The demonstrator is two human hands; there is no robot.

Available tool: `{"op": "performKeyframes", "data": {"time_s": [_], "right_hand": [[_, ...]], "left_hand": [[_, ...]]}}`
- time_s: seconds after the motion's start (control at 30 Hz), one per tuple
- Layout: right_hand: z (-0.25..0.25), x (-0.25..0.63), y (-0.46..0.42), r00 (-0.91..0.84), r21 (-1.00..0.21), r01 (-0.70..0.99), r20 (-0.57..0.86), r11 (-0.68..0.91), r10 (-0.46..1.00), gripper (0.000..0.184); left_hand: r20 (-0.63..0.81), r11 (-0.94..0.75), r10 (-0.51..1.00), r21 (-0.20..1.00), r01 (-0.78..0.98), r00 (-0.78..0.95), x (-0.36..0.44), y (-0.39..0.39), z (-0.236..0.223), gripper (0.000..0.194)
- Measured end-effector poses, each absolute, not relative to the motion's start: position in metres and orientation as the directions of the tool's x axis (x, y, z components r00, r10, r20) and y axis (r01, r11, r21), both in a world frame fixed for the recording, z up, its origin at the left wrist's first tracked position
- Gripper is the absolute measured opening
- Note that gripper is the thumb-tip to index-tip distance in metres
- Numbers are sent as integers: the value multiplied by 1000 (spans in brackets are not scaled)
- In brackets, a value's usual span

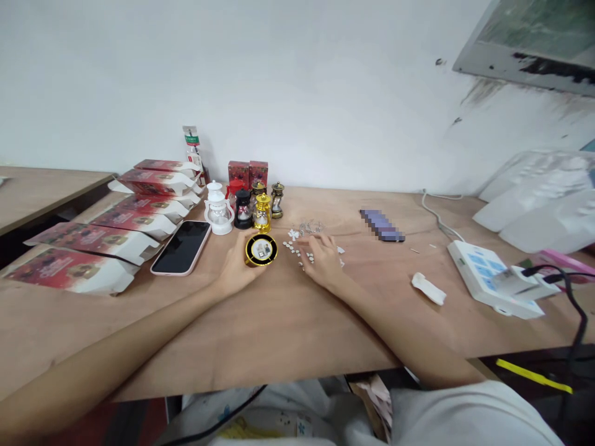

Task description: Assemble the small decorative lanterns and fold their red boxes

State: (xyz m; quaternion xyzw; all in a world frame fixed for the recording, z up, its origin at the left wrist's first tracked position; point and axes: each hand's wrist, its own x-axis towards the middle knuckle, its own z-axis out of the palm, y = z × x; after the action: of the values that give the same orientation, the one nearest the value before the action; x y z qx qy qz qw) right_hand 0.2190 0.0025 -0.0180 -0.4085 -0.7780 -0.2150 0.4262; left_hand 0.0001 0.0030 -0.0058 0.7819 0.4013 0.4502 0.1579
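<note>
My left hand (235, 266) is wrapped round a small gold-and-black lantern (261, 250). Its round underside faces up, with a pale recess and small metal parts in the middle. My right hand (323, 260) rests low over the tabletop, thumb and fingers apart, among small white discs (292, 247). Nothing shows in its grasp, though the fingertips partly cover the pieces. Just beyond lie a white flower-like piece (293, 234) and a heap of small clear or metallic bits (311, 227). Behind the left hand stand a white lantern (219, 210), a black lantern (242, 210) and a gold lantern (263, 214).
Flattened red-and-white boxes (125, 217) spread across the left, beside a phone (182, 248). Red cartons (248, 173) and a tube (191, 145) stand by the wall. A second phone (382, 225), a white scrap (428, 288) and a power strip (493, 279) lie to the right.
</note>
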Motion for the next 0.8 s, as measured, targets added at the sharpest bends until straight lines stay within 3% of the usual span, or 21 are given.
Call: {"op": "performKeyframes", "data": {"time_s": [0.13, 0.33, 0.63, 0.73, 0.8], "right_hand": [[-29, 223, 13, -392, 2, 823, 726, 569, 564, 18], [-33, 220, 15, -426, 32, 840, 658, 542, 621, 18], [-36, 221, 17, -530, 216, 815, 652, 538, 542, 20], [-32, 219, 15, -549, 270, 788, 716, 554, 432, 21], [-25, 217, 11, -496, 233, 770, 804, 594, 327, 18]], "left_hand": [[579, -589, 792, 641, 492, 194, 0, 4, -10, 56], [518, -582, 809, 649, 489, 276, 0, 3, -8, 46], [499, -611, 790, 608, 507, 356, 0, 3, -6, 41], [500, -619, 785, 596, 511, 366, -1, 3, -5, 42], [500, -621, 783, 586, 521, 370, -1, 1, -4, 42]]}}
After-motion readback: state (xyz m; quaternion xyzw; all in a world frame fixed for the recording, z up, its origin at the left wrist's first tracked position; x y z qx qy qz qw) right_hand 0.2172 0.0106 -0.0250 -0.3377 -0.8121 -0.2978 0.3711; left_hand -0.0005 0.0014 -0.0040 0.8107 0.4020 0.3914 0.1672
